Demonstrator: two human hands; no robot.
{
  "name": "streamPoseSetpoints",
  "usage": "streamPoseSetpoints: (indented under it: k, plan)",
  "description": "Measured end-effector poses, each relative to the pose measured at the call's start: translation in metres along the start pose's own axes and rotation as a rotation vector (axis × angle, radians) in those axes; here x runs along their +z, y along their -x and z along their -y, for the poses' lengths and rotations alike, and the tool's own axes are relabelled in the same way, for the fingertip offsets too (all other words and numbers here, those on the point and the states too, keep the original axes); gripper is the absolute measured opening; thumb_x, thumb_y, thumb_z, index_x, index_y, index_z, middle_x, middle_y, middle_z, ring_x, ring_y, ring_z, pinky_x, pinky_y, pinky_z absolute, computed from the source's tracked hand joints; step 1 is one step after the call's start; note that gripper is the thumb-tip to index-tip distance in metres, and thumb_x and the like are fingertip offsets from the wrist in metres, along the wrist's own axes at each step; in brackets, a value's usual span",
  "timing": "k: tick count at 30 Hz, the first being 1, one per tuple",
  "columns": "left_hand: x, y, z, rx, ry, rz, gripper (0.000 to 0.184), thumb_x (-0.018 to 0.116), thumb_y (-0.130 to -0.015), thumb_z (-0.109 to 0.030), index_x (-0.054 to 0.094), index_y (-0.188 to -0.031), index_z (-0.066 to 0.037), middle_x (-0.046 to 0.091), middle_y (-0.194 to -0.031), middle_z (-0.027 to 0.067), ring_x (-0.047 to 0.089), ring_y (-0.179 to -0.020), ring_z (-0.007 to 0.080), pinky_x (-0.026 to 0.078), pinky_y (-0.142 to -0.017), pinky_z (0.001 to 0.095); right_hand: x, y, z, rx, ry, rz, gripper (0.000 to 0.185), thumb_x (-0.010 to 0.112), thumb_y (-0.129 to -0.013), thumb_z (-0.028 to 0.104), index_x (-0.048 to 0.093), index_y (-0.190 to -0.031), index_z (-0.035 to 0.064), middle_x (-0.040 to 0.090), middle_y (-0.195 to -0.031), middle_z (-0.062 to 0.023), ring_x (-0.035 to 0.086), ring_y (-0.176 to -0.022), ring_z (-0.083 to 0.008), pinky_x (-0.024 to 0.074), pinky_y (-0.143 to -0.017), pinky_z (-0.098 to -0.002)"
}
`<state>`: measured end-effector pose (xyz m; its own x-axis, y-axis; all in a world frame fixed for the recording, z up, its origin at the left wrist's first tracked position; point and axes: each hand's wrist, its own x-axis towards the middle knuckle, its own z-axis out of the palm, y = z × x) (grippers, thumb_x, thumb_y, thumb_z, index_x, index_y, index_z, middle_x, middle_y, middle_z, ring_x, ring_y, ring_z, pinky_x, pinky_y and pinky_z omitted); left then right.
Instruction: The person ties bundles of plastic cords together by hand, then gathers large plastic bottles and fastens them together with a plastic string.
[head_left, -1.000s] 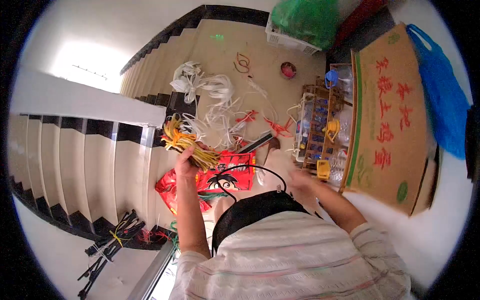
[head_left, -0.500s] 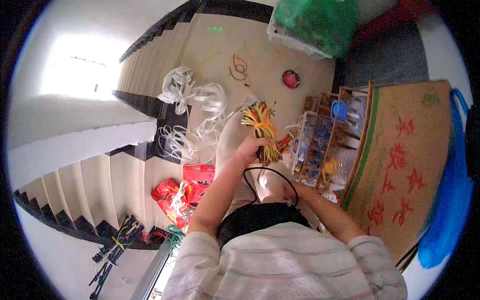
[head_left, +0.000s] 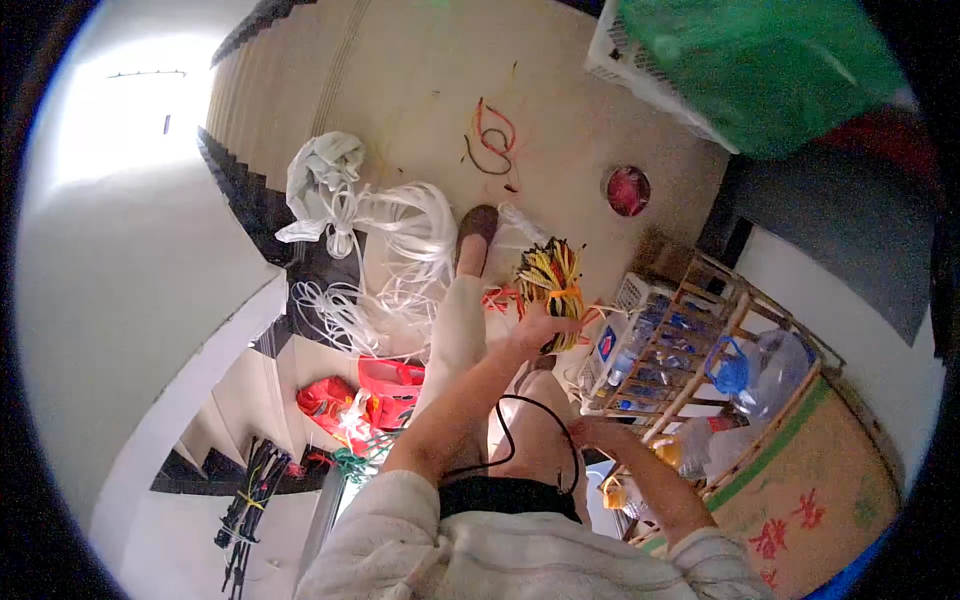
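Note:
A bundle of yellow, black and red cords point(head_left: 552, 275), tied with an orange band, is gripped in my left hand point(head_left: 545, 325) in front of my legs. The cord ends fan out above the hand. My right hand point(head_left: 595, 435) rests low by my right thigh, near the wooden rack; its fingers are too dark and blurred to make out. A black cord loop point(head_left: 508, 425) hangs at my waist between the two arms.
White straps point(head_left: 410, 225) and a pale bag point(head_left: 325, 175) lie left of my foot. A red bag point(head_left: 335, 405) is near the stairs. The wooden rack point(head_left: 690, 310) holds bottles, beside a carton point(head_left: 800, 500). A pink-filled bowl point(head_left: 628, 191) and white crate point(head_left: 655, 85) stand ahead.
My left hand has carried the cord bundle from the left over to the middle. The view has turned, and a stepping foot now shows ahead. My right hand stays low at the right.

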<state>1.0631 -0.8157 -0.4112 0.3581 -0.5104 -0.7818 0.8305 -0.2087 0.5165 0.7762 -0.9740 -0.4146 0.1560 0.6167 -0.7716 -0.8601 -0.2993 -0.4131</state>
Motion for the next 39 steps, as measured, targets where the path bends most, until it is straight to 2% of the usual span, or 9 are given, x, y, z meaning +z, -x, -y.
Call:
streamPoseSetpoints:
  k: [3,6,8,9,10,21,27,33,39]
  plan:
    - [-0.004,-0.027,0.017,-0.163,0.294,-0.086,0.034,0.071,-0.059,-0.008,0.058,-0.089,0.001,0.06,-0.079,0.0061,0.056,-0.066,0.014,0.045,-0.059,0.0295,-0.093,-0.029,0.005,-0.046,0.269,-0.273,0.025,0.055,-0.08,0.024,0.06,-0.089,0.0014,0.061,-0.077,-0.0054,0.056,-0.068,-0.0176,0.0444,-0.062,-0.0303]
    - [-0.01,-0.046,0.011,-0.19,-0.131,0.045,0.034,0.071,-0.058,-0.014,0.059,-0.085,0.0,0.062,-0.08,0.0102,0.06,-0.07,0.0188,0.047,-0.06,0.0333,-0.21,-0.081,0.075,0.087,0.399,-0.815,0.023,0.048,-0.084,0.022,0.059,-0.09,0.0023,0.06,-0.078,-0.0047,0.056,-0.067,-0.0166,0.0444,-0.06,-0.0288]
    - [-0.007,-0.045,0.007,-0.127,-0.514,0.181,0.038,0.069,-0.058,-0.022,0.059,-0.089,-0.003,0.062,-0.082,0.0129,0.06,-0.076,0.0246,0.048,-0.065,0.036,-0.253,-0.109,0.172,-0.063,-0.384,-0.902,0.018,0.051,-0.084,0.02,0.06,-0.088,0.0052,0.059,-0.075,-0.0026,0.054,-0.069,-0.0098,0.0421,-0.057,-0.025]
    - [-0.008,-0.042,0.005,-0.088,-0.702,0.248,0.04,0.069,-0.058,-0.026,0.059,-0.09,-0.004,0.063,-0.084,0.0142,0.061,-0.079,0.0275,0.048,-0.067,0.0373,-0.294,-0.142,0.186,0.164,0.023,-0.861,0.019,0.052,-0.084,0.021,0.059,-0.092,0.0047,0.059,-0.074,-0.0008,0.054,-0.065,-0.0086,0.041,-0.052,-0.0243]
    - [-0.011,-0.04,0.005,-0.107,-0.754,0.306,0.039,0.068,-0.058,-0.026,0.06,-0.089,-0.005,0.063,-0.084,0.015,0.061,-0.08,0.0294,0.049,-0.068,0.0385,-0.285,-0.154,0.243,-0.033,-0.028,-0.949,0.02,0.052,-0.083,0.02,0.06,-0.091,0.0041,0.058,-0.069,-0.0005,0.052,-0.056,-0.009,0.0383,-0.045,-0.0232]
    - [-0.021,-0.071,-0.033,0.033,-0.903,0.373,0.021,0.059,-0.062,-0.015,0.066,-0.079,-0.005,0.064,-0.085,0.0145,0.062,-0.083,0.0299,0.051,-0.068,0.0397,-0.296,-0.234,0.372,0.03,0.589,-0.674,0.025,0.054,-0.078,0.015,0.061,-0.098,0.0017,0.062,-0.07,-0.0044,0.058,-0.062,-0.0114,0.0464,-0.059,-0.0268]
    - [-0.044,-0.084,-0.073,0.03,-0.773,0.127,0.036,0.065,-0.059,-0.023,0.06,-0.09,-0.005,0.062,-0.086,0.0165,0.061,-0.08,0.0327,0.05,-0.068,0.0423,-0.321,-0.205,0.402,0.04,0.416,-0.867,0.023,0.056,-0.076,0.011,0.062,-0.096,0.0002,0.063,-0.072,-0.0051,0.057,-0.061,-0.0114,0.0464,-0.059,-0.0261]
    - [-0.061,-0.099,-0.069,0.102,-0.484,-0.304,0.034,0.068,-0.061,-0.024,0.058,-0.086,-0.004,0.062,-0.079,0.015,0.061,-0.071,0.0319,0.049,-0.062,0.0399,-0.35,-0.208,0.403,0.018,0.789,-0.782,0.024,0.056,-0.076,0.012,0.063,-0.096,0.0021,0.064,-0.074,-0.0061,0.058,-0.061,-0.0113,0.0463,-0.057,-0.0253]
    - [-0.115,-0.077,-0.06,-0.042,0.274,-0.474,0.032,0.069,-0.061,-0.015,0.058,-0.088,-0.002,0.059,-0.069,0.0083,0.056,-0.056,0.0147,0.045,-0.051,0.0293,-0.356,-0.238,0.392,0.036,0.862,-0.687,0.024,0.057,-0.075,0.017,0.064,-0.096,0.0075,0.064,-0.074,-0.0047,0.061,-0.066,-0.016,0.0472,-0.064,-0.0306]
